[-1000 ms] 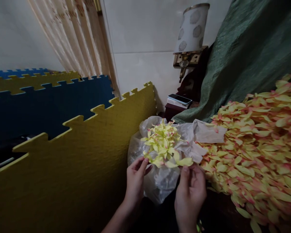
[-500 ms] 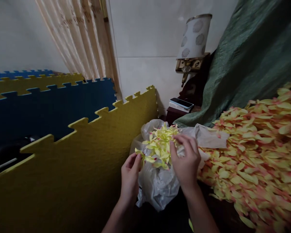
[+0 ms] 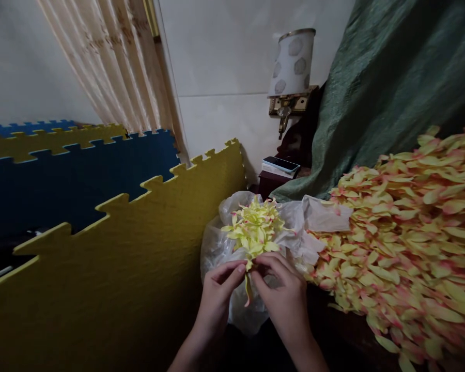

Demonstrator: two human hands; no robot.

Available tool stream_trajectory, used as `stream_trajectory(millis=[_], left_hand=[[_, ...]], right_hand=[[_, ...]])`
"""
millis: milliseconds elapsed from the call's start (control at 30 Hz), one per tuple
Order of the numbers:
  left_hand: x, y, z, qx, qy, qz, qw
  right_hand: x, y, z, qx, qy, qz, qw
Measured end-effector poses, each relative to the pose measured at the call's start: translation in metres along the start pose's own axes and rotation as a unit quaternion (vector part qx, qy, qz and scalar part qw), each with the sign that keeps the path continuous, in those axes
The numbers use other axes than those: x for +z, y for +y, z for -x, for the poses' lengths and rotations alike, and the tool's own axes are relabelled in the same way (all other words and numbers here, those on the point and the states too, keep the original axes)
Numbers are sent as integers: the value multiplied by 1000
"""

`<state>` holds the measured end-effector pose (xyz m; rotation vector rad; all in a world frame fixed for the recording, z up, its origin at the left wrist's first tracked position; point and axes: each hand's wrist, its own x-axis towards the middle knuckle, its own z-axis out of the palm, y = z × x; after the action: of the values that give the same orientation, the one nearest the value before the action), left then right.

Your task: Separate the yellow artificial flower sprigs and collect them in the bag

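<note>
My left hand (image 3: pixel 219 292) and my right hand (image 3: pixel 285 289) meet in front of me, fingertips pinched on a small yellow artificial flower (image 3: pixel 248 287). One pink-tipped petal of it hangs down between the hands. Just beyond the fingers, a heap of yellow-green artificial flowers (image 3: pixel 256 222) with reddish tips rests on a translucent plastic bag (image 3: pixel 213 248). To the right of my right hand spreads a large pile of yellow and pink petals (image 3: pixel 403 243). The exact grip of the fingertips is partly hidden.
A yellow foam mat (image 3: pixel 139 279) stands upright on the left, with a blue mat (image 3: pixel 81 181) behind it. A phone (image 3: pixel 281 164) lies on a box on a dark stand. Green cloth (image 3: pixel 372 93) hangs behind the petals; a wall lamp (image 3: pixel 293 64) is above.
My right hand has come away from the heap, down and towards me, to meet my left hand at the flower. The left hand has shifted slightly right and lower. The view has turned slightly.
</note>
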<state>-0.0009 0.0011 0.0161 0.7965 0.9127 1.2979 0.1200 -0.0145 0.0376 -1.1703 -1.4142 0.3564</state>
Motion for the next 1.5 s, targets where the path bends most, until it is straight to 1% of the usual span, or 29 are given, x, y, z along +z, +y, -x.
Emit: stream_trajectory(millis=[67,167,233,333,400,567,667,733,767,800,867,900,967,1033,1067,1133,1167,1233,1300,1367,1400,1433,1500], left_hand=[[2,-1,0,-13,-2,12,1000],[5,0,0,-54,-16,42,998],[6,1,0,-78,-24,44,996],[5,4,1,-105,-36,33,993],[4,5,1,-116,-49,24,992],[0,7,1,-120,-71,2,990],[-2,7,1,-114,-76,-4,990],[-2,6,1,-110,-89,-6,990],[-2,5,1,-106,-96,-9,990],[-2,4,1,-98,-99,-12,990],[-2,1,1,-80,-100,-14,992],[-1,0,1,-73,-100,-13,992],[0,-2,1,-60,-95,-9,994],[1,-4,1,-51,-83,-14,995],[2,-4,1,-44,-73,-22,996],[3,-5,0,-32,-50,-25,998],[3,-6,-1,-34,-39,-16,999],[4,-8,-4,-51,-2,24,998],[2,-10,-9,-75,43,79,993],[-3,-10,-15,-78,96,116,985],[-5,-10,-17,-71,119,126,982],[-8,-9,-20,-64,136,131,980],[-12,-7,-22,-48,150,128,979]], right_hand=[[0,0,5,34,2,-34,999],[-2,3,8,71,-40,-105,991],[-4,7,7,92,-62,-144,983],[-7,14,3,113,-83,-174,975],[-8,17,1,130,-86,-187,970],[-10,15,-2,184,-70,-231,953],[-10,15,-1,226,-75,-247,939],[-10,15,0,226,-87,-231,942],[-9,15,1,210,-87,-208,951],[-8,13,3,184,-80,-173,964],[-5,9,7,110,-51,-78,990],[-3,6,10,71,-37,-29,996],[1,2,15,2,-25,47,999],[8,1,20,-48,-16,84,995],[12,2,23,-61,1,91,994],[20,7,29,-60,71,91,991],[24,10,32,-44,113,85,989],[29,15,37,15,185,49,981],[28,17,37,86,230,-9,969],[20,18,28,125,271,-49,953],[15,18,19,122,292,-55,947],[10,20,7,104,312,-52,943],[0,26,-25,39,319,-32,947]])
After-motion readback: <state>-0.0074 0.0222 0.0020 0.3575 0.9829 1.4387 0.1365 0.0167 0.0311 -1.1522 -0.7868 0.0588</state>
